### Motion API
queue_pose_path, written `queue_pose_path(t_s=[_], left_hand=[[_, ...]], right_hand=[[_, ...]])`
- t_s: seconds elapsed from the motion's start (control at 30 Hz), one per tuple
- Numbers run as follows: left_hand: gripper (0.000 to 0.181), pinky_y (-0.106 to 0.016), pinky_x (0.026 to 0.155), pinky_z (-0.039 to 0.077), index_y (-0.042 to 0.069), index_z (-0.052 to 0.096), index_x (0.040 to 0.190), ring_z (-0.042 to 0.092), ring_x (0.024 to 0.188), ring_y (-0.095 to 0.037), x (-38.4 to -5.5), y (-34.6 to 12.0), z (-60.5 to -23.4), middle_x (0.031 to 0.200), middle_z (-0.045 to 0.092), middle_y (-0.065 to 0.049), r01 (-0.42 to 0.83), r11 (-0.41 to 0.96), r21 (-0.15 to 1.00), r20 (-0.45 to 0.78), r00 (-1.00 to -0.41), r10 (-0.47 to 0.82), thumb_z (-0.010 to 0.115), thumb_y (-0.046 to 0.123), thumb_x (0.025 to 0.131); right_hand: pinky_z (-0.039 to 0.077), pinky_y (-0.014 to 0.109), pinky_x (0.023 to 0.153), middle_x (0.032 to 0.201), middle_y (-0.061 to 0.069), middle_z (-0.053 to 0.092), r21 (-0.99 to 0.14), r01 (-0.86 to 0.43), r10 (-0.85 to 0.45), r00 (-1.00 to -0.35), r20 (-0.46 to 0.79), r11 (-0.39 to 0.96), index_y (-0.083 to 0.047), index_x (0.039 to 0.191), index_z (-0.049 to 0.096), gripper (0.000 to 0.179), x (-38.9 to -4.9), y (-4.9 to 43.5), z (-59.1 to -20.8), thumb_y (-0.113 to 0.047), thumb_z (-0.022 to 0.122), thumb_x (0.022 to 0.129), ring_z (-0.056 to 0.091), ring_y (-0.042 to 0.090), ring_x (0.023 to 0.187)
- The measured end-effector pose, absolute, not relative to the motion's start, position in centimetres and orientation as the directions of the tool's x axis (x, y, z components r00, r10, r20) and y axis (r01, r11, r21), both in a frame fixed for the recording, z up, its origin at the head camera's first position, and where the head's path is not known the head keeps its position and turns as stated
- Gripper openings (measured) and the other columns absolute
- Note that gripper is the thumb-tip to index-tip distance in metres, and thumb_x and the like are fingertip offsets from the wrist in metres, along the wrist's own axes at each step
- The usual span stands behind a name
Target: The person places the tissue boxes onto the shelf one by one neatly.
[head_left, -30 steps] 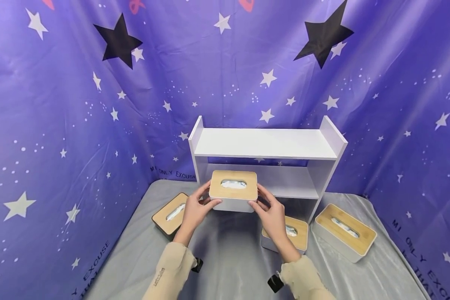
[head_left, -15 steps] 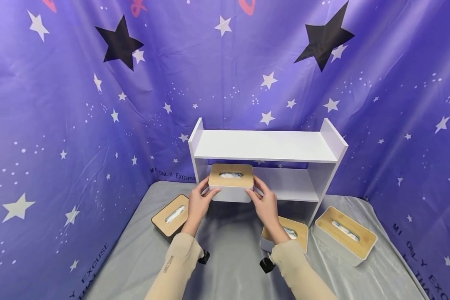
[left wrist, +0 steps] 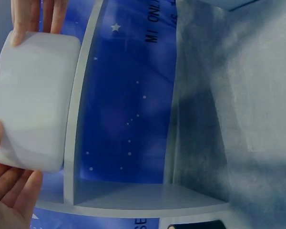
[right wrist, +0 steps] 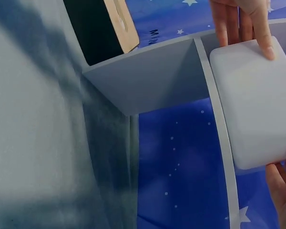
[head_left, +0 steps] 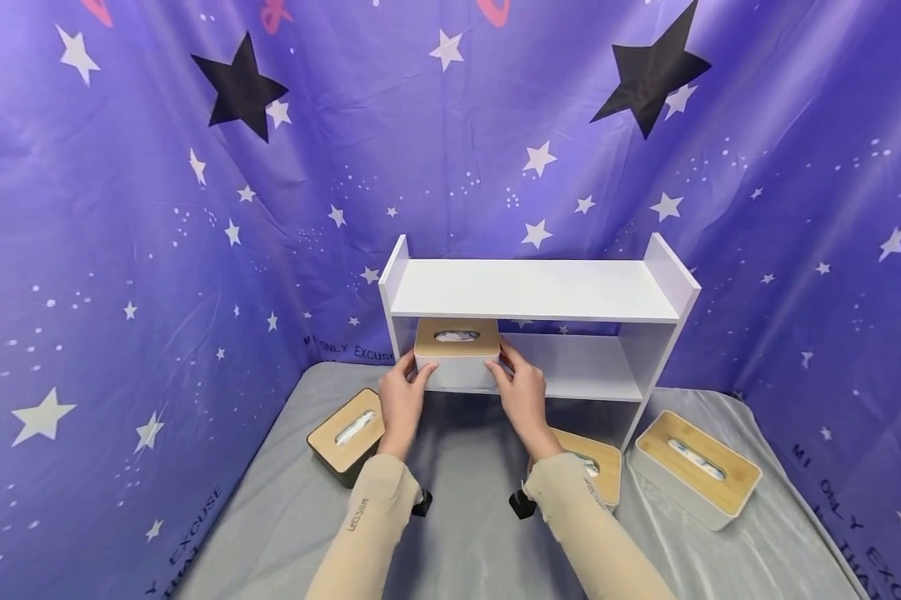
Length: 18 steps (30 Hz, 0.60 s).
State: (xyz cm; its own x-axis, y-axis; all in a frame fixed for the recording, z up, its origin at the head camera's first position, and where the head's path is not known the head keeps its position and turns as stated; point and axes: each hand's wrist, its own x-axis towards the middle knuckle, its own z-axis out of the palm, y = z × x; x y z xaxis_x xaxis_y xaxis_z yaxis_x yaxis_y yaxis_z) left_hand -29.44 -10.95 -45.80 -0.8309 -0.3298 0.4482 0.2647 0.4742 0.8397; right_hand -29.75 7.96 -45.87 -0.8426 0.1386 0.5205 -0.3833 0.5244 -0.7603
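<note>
Both hands hold a white tissue box (head_left: 461, 371) with a light wooden lid at the left end of the white shelf unit's middle level. My left hand (head_left: 402, 404) grips its left side, thumb on the front face. The right hand (head_left: 523, 400) grips the opposite side in the same way. The box's back part reaches in under the top board (head_left: 533, 289). In the left wrist view, the box's white front (left wrist: 35, 100) lies right along the middle board (left wrist: 74, 114). The right wrist view shows thumb and fingers of the left hand (right wrist: 243, 21) at the box's end.
A dark tissue box (head_left: 348, 433) with a wooden lid stands left of the shelf unit. To the right are two white ones, one (head_left: 596, 467) partly behind the right forearm, another (head_left: 698, 467) farther out. Grey cloth (head_left: 465, 533) covers the table; a purple starry curtain (head_left: 458, 167) surrounds it.
Both hands have moved the tissue box forward, away from the head camera and slightly left, from in front of the shelf unit into its middle level. The other boxes have stayed put.
</note>
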Motion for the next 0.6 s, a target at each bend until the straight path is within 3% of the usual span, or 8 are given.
queue_pose_path(t_s=[0.23, 0.4, 0.6], left_hand=[[0.050, -0.046, 0.089, 0.060, 0.006, 0.066, 0.131, 0.071, 0.107, -0.032, -29.0, -10.5, -45.6, 0.119, 0.072, -0.016, 0.155, 0.600, 0.785, 0.426, -0.838, -0.342, 0.074, 0.034, 0.089], [0.061, -0.050, 0.096, 0.055, 0.001, 0.052, 0.142, 0.067, 0.110, -0.037, -28.4, -10.1, -46.1, 0.134, 0.063, -0.022, 0.196, 0.601, 0.775, 0.449, -0.840, -0.305, 0.073, 0.026, 0.091], [0.071, -0.044, 0.111, 0.048, 0.005, 0.039, 0.152, 0.049, 0.137, -0.034, -26.6, -9.8, -47.5, 0.156, 0.041, -0.018, 0.292, 0.513, 0.807, 0.485, -0.824, -0.294, 0.073, 0.017, 0.091]], right_hand=[[0.061, 0.039, 0.088, 0.122, 0.019, 0.071, -0.764, -0.358, 0.136, -0.857, 0.497, 0.536, -0.010, 0.140, 0.058, 0.051, -29.6, 7.4, -45.7, -0.024, 0.072, 0.093, 0.071, 0.030, 0.110], [0.060, 0.041, 0.093, 0.129, 0.018, 0.067, -0.779, -0.362, 0.117, -0.869, 0.480, 0.512, -0.009, 0.142, 0.056, 0.055, -29.1, 7.9, -45.7, -0.024, 0.073, 0.092, 0.068, 0.031, 0.115], [0.054, 0.045, 0.103, 0.137, 0.019, 0.062, -0.778, -0.370, 0.101, -0.871, 0.481, 0.507, -0.005, 0.144, 0.053, 0.062, -27.3, 9.9, -45.8, -0.024, 0.076, 0.089, 0.063, 0.035, 0.122]])
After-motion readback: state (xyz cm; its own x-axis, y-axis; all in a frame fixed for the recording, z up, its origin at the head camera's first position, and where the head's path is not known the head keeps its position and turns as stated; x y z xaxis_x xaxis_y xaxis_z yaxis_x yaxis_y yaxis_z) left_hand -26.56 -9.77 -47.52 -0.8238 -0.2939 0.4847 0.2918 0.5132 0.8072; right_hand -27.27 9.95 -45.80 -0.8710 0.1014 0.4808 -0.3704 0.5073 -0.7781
